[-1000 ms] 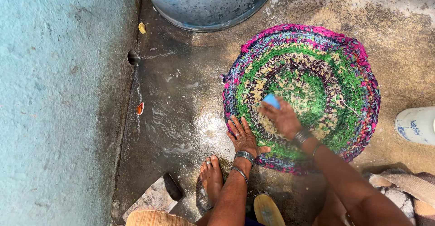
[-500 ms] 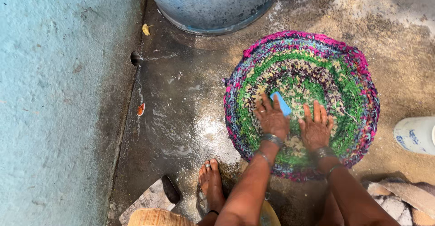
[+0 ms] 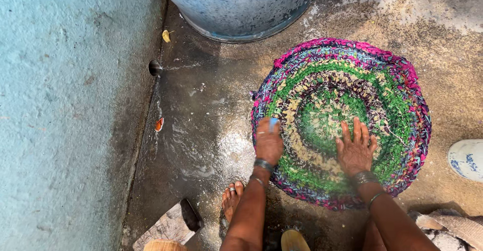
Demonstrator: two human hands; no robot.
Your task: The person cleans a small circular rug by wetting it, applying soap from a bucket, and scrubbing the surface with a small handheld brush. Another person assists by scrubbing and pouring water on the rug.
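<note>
— Where are you working here?
— You're in an outdoor washing spot of a home: wet concrete floor point(image 3: 201, 130), a painted blue wall point(image 3: 65, 115) with a drain hole point(image 3: 154, 68), and a big blue water drum point(image 3: 239, 4).
— Anything else homely?
— A round rag rug point(image 3: 347, 85) lies on the floor, and you're barefoot.

That round mat point(image 3: 347, 105) is a riot of colour: hot pink and blue-purple on the outer rim, then rings of bright green, cream and dark maroon toward the middle. The soap bar point(image 3: 273, 123) is light blue. The wall point(image 3: 65, 105) is pale turquoise, and the big barrel point(image 3: 236, 4) is speckled grey-blue.
</note>
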